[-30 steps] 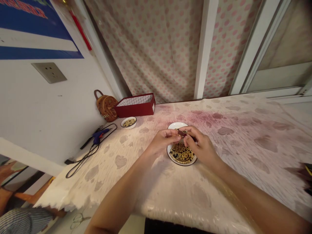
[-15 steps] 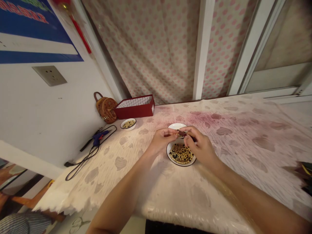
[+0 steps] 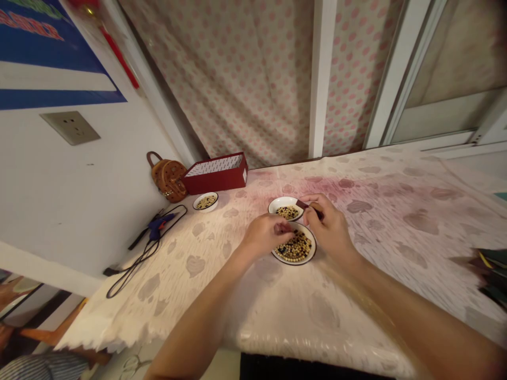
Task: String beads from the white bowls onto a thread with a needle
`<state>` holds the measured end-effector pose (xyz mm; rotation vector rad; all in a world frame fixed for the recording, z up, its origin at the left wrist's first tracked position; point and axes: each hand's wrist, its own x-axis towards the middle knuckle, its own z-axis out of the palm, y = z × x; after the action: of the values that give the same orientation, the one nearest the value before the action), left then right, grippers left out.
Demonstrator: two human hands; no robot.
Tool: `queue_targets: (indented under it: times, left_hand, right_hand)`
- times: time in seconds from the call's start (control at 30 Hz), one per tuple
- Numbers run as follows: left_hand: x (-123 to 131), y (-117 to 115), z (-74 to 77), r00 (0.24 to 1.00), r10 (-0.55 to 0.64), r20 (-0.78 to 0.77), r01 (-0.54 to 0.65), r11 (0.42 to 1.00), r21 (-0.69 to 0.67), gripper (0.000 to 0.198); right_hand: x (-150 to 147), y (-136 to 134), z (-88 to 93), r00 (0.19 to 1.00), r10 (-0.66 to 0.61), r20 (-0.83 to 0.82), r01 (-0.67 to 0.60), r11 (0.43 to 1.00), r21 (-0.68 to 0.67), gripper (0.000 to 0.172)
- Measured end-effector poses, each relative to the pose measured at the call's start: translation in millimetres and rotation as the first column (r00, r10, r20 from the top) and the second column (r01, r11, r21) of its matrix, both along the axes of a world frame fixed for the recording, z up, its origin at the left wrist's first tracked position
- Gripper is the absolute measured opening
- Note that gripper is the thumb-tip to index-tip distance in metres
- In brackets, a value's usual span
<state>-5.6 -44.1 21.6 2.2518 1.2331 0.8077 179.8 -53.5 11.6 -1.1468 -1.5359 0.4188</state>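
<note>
My left hand [image 3: 263, 236] is over the left rim of the near white bowl [image 3: 295, 263], which holds mixed yellow and black beans [image 3: 299, 247]. Its fingers are curled together above the beans; whatever they may pinch is hidden. My right hand [image 3: 328, 221] is closed on a small dark brown flat strip [image 3: 303, 204], whose tip points left over the edge of the far white bowl [image 3: 277, 202]. That far bowl touches or nearly touches the near one and has fewer yellow and black beans [image 3: 287, 212] in it.
To the left stands a third small bowl [image 3: 206, 208] of beans, in front of a red open box [image 3: 217, 179] and a brown mini backpack [image 3: 169, 178]. A blue glue gun [image 3: 160, 226] with a looped black cord lies by the wall. Dark items [image 3: 493, 269] sit at the right edge.
My left hand has left the brown strip and dropped to the near bowl. My right hand keeps the strip, now apart from the left. The view has shifted slightly.
</note>
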Motion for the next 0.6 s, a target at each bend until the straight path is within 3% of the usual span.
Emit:
queue_targets:
  times: [0.13, 0.33, 0.47, 0.6]
  left_hand:
    - [6.9, -7.9, 1.7, 0.978, -0.105, -0.183, 0.122, 0.989, 0.084, 0.014]
    - [9.4, -4.3, -6.7, 0.963, -0.080, -0.258, 0.103, 0.991, 0.079, 0.007]
    - [7.7, -5.0, -5.2, 0.987, -0.053, -0.151, 0.056, 0.998, 0.017, 0.012]
    - [6.2, -2.7, -5.8, 0.990, -0.021, 0.142, 0.038, 0.992, -0.118, 0.011]
  right_hand:
    - [0.1, 0.6, -1.1, 1.000, 0.002, -0.003, -0.002, 1.000, -0.006, 0.023]
    - [0.2, 0.8, -1.2, 1.000, -0.009, 0.001, 0.009, 1.000, -0.022, 0.023]
    - [-0.1, -0.6, 0.4, 1.000, -0.008, 0.000, 0.008, 1.000, -0.019, 0.023]
    - [-1.0, -2.0, 0.8, 0.999, 0.045, -0.018, -0.046, 0.999, -0.028, 0.021]
